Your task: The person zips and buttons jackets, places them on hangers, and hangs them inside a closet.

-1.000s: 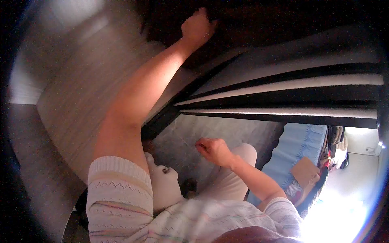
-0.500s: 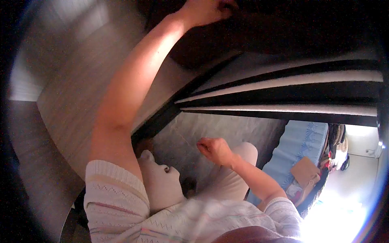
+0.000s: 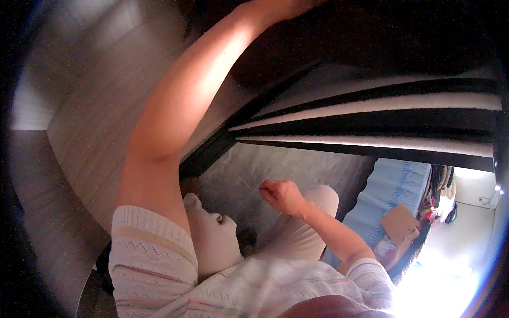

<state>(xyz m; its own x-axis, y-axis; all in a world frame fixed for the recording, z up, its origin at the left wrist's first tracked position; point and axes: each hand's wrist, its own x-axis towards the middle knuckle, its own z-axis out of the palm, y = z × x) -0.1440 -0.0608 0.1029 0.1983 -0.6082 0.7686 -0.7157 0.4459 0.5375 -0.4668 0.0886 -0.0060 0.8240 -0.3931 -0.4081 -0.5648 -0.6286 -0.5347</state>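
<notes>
My left arm reaches up across the view, and my left hand is at the top edge, over a very dark area. Its fingers are cut off by the frame and lost in shadow, so I cannot make out what they touch. Lower down, my right hand is curled into a loose fist beside my bent knee. Nothing shows between its fingers. A dark piece of furniture with pale strips stretches to the right, above my right hand.
A grey wood-grain panel stands on the left. Grey floor shows past my knees. On the right lies a light blue cloth cover with a tan box-like item on it. Bright light comes from the lower right.
My left hand has moved up and right, further past the top edge. My right hand has stayed nearly still, still curled.
</notes>
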